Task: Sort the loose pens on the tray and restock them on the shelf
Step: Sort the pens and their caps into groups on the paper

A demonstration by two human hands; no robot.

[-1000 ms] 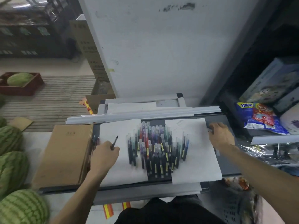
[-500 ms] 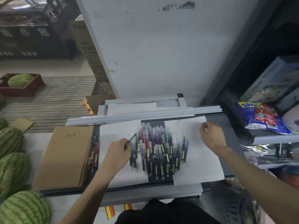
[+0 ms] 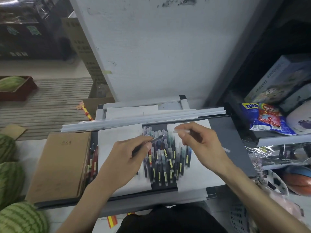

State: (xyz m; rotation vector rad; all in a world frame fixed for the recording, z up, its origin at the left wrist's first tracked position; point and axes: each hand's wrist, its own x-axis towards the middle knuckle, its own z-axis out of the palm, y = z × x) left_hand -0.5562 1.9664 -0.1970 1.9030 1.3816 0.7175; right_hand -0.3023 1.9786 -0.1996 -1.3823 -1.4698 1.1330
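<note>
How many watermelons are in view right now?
4: one watermelon in the red crate, three down the left edge, top, middle, bottom. More may lie off-frame.

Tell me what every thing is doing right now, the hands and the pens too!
Left hand: grips a dark pen, held above the pile.
Right hand: pinches a clear pen.
Pen pile: lying loose on the tray, unsorted.
Brown notebook: closed, lying flat.
Red pens: lying beside the notebook.
</note>
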